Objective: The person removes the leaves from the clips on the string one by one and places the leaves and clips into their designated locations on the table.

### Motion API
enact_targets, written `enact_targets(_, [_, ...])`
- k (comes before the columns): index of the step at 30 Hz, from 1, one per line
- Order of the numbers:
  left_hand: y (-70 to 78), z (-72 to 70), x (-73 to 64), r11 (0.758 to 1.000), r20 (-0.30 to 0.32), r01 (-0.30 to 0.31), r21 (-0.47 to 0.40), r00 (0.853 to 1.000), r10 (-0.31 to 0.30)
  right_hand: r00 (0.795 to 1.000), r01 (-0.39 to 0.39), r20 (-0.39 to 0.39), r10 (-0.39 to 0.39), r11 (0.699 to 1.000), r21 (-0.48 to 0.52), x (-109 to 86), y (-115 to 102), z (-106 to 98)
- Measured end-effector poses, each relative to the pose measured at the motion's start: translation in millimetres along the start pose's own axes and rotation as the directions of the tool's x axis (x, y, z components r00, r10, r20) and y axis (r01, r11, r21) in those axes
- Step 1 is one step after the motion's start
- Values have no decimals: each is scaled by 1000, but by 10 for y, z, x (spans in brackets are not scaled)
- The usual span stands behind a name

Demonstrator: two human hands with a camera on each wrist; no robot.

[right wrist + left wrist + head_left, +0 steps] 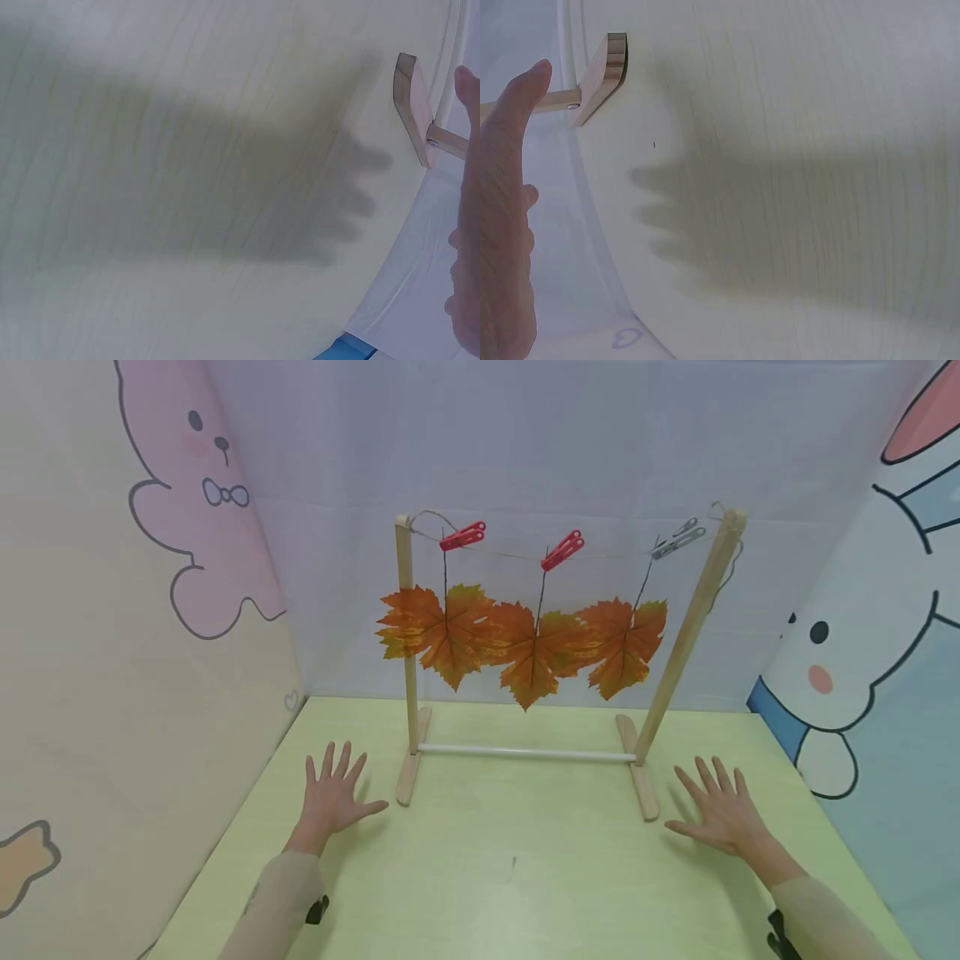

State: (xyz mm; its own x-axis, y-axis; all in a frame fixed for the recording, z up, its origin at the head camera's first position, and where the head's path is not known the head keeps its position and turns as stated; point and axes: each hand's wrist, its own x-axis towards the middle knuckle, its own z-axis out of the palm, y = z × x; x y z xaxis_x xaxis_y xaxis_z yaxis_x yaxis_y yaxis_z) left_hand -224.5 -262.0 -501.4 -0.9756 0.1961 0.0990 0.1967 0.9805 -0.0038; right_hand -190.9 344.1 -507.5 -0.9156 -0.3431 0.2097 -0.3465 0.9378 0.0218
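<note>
In the head view a wooden rack (682,643) stands on the table, with a string (510,555) tied between its two posts. Three orange leaves (532,652) hang from it by their stems, overlapping at their edges. Two red clothespins (462,537) and one grey clothespin (678,539) clip them to the string. My left hand (332,797), fingers spread, hovers over the table to the left of the rack's left foot. To the right of the other foot is my right hand (722,814), likewise spread. Neither hand holds anything.
The pale yellow-green table (480,893) carries the rack near its back edge. A white rod (525,752) joins the two wooden feet (639,772). White cloth (562,443) hangs behind, and side walls with cartoon animals (825,635) flank the table.
</note>
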Motion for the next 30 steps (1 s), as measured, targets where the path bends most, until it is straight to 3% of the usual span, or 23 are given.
enact_targets(18, [-5,-82,38,1000,-27,-15,8,1000,15,982,136,-131,-134,991,4,75,46,-39])
enact_targets(30, [52,-196,122,997,-41,-49,-57,998,47,985,157,-88,-151,986,62,173,-13,-191])
